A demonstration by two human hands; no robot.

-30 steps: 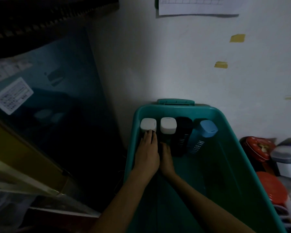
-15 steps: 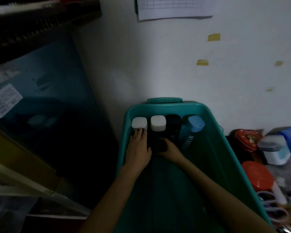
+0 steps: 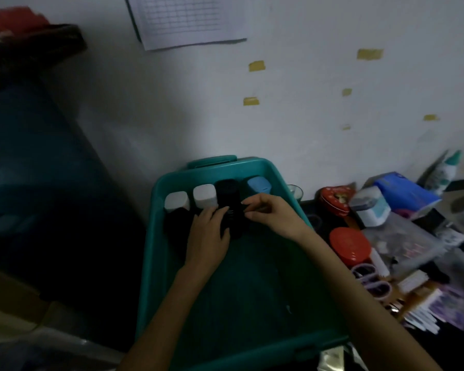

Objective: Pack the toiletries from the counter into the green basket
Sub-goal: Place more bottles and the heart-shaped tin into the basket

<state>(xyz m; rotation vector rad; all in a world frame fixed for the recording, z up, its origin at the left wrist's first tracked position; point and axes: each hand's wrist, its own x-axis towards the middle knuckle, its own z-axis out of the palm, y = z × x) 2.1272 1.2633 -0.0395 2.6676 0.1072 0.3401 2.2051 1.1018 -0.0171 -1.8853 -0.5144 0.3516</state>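
The green basket (image 3: 151, 266) stands against the wall. Along its far end lean two white-capped bottles (image 3: 176, 201) (image 3: 204, 195), a black bottle (image 3: 226, 188) and a blue bottle (image 3: 259, 184). My left hand (image 3: 208, 235) lies inside the basket with straight fingers touching the second white-capped bottle and the black one. My right hand (image 3: 272, 214) reaches in from the right, its fingers and thumb curled round the blue bottle's body just below the cap. The bottles' lower parts are lost in shadow.
A cluttered counter lies to the right: two red tins (image 3: 334, 201) (image 3: 349, 246), a white and blue box (image 3: 370, 207), a blue pack (image 3: 403, 189), purple scissors (image 3: 371, 281), a tube (image 3: 444, 170). A glass (image 3: 295, 192) sits by the basket's rim. A dark panel (image 3: 38, 183) stands left.
My right hand rose from the bottles' bases and moved right onto the blue bottle. My left hand slid right from the first white-capped bottle. The view swung right, showing more counter.
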